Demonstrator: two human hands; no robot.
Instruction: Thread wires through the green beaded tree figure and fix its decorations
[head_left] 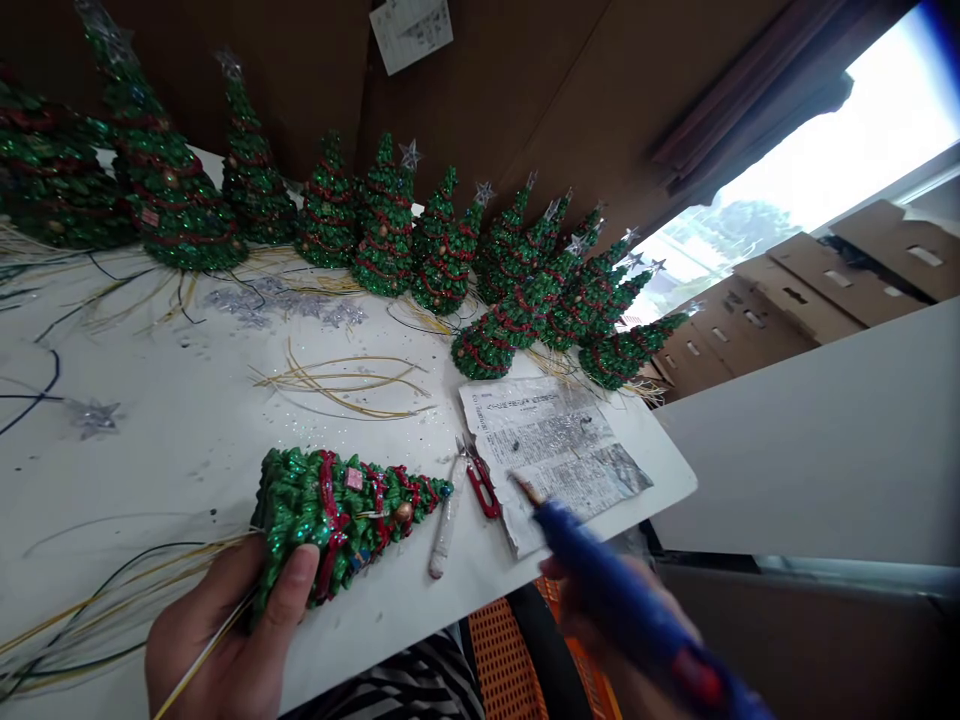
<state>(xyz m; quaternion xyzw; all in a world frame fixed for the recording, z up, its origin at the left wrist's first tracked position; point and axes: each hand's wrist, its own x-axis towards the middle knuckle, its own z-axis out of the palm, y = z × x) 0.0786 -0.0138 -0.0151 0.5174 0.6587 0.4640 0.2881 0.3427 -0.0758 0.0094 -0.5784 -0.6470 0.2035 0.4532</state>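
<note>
A small green Christmas tree figure (341, 515) with red garlands and ornaments lies on its side, its tip pointing right. My left hand (232, 610) grips it at the base, thumb on top, with yellow and green wires trailing leftward past the fingers. My right hand (600, 640) is closed around a blue soldering-iron-like tool (615, 590), blurred by motion, its tip over the lower part of a printed sheet (555, 450). Red-handled snips (482, 487) and a white-handled pointed tool (448, 520) lie between the tree's tip and the sheet.
Many upright green trees (382, 220), several with clear stars, line the back of the white table (187, 400). Loose yellow wires (352, 385), a pile of clear stars (285, 300) and a single star (94, 418) lie nearer. Cardboard boxes (780, 290) stand at the right.
</note>
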